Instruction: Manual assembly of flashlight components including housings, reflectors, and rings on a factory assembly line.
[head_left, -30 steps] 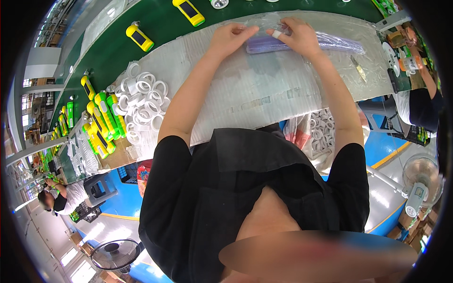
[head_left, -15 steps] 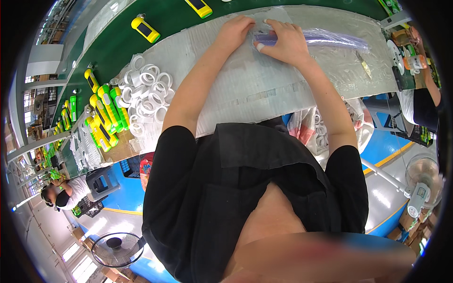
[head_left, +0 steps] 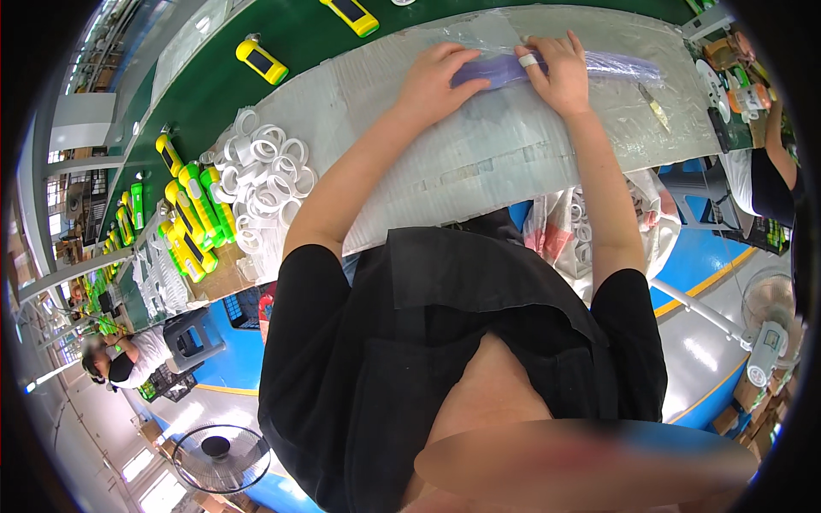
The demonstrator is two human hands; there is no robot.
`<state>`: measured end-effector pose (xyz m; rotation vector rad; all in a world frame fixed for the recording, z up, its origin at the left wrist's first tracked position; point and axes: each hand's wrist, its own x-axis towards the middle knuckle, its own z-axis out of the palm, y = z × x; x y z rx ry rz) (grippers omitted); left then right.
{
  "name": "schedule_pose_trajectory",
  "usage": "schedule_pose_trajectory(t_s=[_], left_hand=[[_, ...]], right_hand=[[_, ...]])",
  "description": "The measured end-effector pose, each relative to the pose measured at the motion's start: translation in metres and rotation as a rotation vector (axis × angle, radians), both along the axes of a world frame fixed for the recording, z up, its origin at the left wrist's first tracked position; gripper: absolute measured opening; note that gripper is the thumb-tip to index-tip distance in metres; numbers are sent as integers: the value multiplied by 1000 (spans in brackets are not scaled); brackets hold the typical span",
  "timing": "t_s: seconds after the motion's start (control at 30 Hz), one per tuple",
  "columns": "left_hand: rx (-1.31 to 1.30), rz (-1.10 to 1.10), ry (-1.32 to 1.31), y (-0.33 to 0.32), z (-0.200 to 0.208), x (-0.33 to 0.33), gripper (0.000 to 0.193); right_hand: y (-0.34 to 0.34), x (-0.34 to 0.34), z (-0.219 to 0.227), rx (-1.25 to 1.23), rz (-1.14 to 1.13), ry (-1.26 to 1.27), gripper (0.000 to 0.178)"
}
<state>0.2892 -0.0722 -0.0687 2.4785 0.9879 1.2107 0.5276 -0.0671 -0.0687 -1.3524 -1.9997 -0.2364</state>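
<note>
My left hand (head_left: 434,79) and my right hand (head_left: 556,73) both press on a long purple strip in clear plastic wrap (head_left: 500,68) that lies across the far part of the white padded work surface (head_left: 479,162). The left hand covers the strip's left end. The right hand, with a white band on one finger, holds the strip near its middle. The wrap's clear right end (head_left: 624,64) sticks out past the right hand.
A pile of white tape rings (head_left: 265,175) lies at the left. Yellow-green devices (head_left: 197,222) are stacked beside it, and two more (head_left: 261,60) ride on the green belt (head_left: 214,94). A knife-like blade (head_left: 654,107) lies right. A person (head_left: 765,167) works at the right edge.
Both hands have stayed on the purple strip. The view has shifted a little, so the hands and strip sit higher and further right in the picture.
</note>
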Motion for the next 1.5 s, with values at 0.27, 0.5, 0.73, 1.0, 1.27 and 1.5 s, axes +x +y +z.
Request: schedule_pose_trajectory(t_s=[0.27, 0.5, 0.73, 1.0, 1.27, 1.5], left_hand=[[-40, 66, 108, 12, -5, 35, 50], [-85, 159, 169, 14, -1, 47, 46], [-7, 97, 5, 7, -2, 41, 37], [26, 143, -41, 1, 3, 48, 33], [208, 98, 89, 1, -1, 36, 36], [162, 36, -8, 2, 1, 23, 33]], right_hand=[[5, 0, -9, 52, -18, 74, 28], [-1, 0, -5, 32, 3, 100, 30], [3, 7, -9, 30, 18, 138, 37], [-2, 9, -7, 23, 50, 120, 38], [0, 8, -8, 46, 28, 113, 36], [-2, 7, -6, 40, 11, 121, 37]])
